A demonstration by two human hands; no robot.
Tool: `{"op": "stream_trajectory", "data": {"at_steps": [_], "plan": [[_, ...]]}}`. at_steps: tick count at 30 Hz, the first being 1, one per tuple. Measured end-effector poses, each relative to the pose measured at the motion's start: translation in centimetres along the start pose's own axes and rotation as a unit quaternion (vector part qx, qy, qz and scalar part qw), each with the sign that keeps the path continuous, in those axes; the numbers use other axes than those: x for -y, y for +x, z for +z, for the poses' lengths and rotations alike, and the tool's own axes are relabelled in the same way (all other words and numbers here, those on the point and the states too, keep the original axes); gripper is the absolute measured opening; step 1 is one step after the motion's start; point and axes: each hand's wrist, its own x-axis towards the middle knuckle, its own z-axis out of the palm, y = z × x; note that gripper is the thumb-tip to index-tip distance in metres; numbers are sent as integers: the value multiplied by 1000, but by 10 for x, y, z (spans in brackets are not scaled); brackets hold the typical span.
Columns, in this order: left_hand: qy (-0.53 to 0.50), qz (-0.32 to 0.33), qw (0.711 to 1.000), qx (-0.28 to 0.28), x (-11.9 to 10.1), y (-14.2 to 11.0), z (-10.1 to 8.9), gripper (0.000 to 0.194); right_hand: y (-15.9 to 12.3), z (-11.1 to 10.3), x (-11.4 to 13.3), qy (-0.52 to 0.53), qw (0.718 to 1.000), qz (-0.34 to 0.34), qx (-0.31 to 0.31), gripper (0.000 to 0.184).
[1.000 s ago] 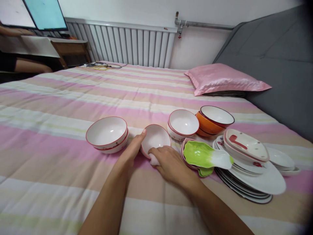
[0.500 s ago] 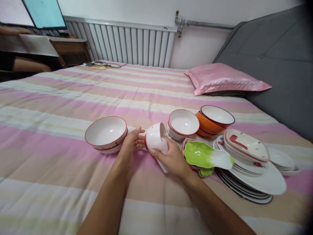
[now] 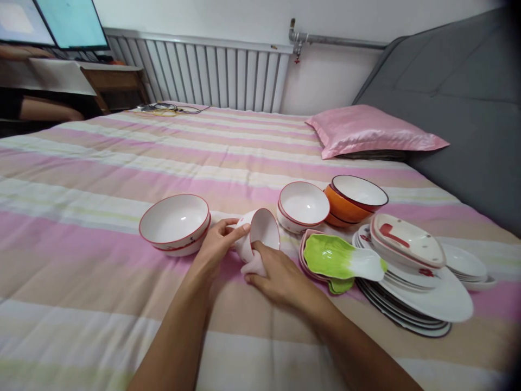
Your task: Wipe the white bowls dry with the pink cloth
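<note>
Between my hands a small white bowl [image 3: 266, 228] is tilted on its side, its opening turned to the right. My left hand [image 3: 217, 239] grips its left side, thumb on the outer wall. With my right hand [image 3: 280, 271] I press a pale pinkish cloth [image 3: 255, 265] against the lower rim, fingers reaching inside the bowl. Left of my hands stand larger red-rimmed white bowls [image 3: 175, 220], nested together. Beyond my right hand is another nested pair of red-rimmed bowls [image 3: 304, 203]. A green cabbage-leaf-shaped dish [image 3: 331, 255] lies on pink dishes just right of my right hand.
Orange bowls [image 3: 345, 203] stand behind the leaf dish. Stacked plates [image 3: 451, 296] carry oval dishes [image 3: 411, 239] at the right, beside small white dishes [image 3: 464, 263]. A pink pillow [image 3: 374, 130] and cables [image 3: 171, 108] lie farther back on the striped bed. A person sits at a desk [image 3: 109, 81].
The small bowl has turned so its opening shows more. My left hand has closed onto its side, and my right hand with the cloth has shifted left and down along the rim.
</note>
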Motion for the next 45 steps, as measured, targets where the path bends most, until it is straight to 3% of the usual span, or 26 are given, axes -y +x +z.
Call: {"op": "stream_trajectory", "data": {"at_steps": [4, 8, 14, 17, 24, 28, 33, 45], "plan": [[18, -22, 1000, -10, -4, -1, 0, 60, -2, -3, 0, -59, 998, -4, 21, 31], [35, -27, 999, -23, -8, -3, 1, 58, -3, -5, -1, -56, 998, -13, 24, 31], [39, -28, 998, -50, -9, -3, 4, 44, -2, -7, -7, -12, 1000, -21, -6, 63], [35, -31, 998, -40, -9, -3, 3, 42, -4, -13, -7, -5, 1000, -1, -11, 70], [31, -28, 998, -43, -6, -1, 2, 38, -15, -24, 1, -21, 1000, -3, -20, 47], [28, -29, 998, -39, -4, 0, 1, 39, -15, -19, 4, -48, 998, -15, -31, 43], [28, -38, 998, -51, -1, 2, 0, 40, -9, -5, 8, -91, 996, -19, -15, 24], [57, -22, 996, -60, 2, 9, 1, 37, -6, -3, -6, -102, 992, -71, 34, 29]]}}
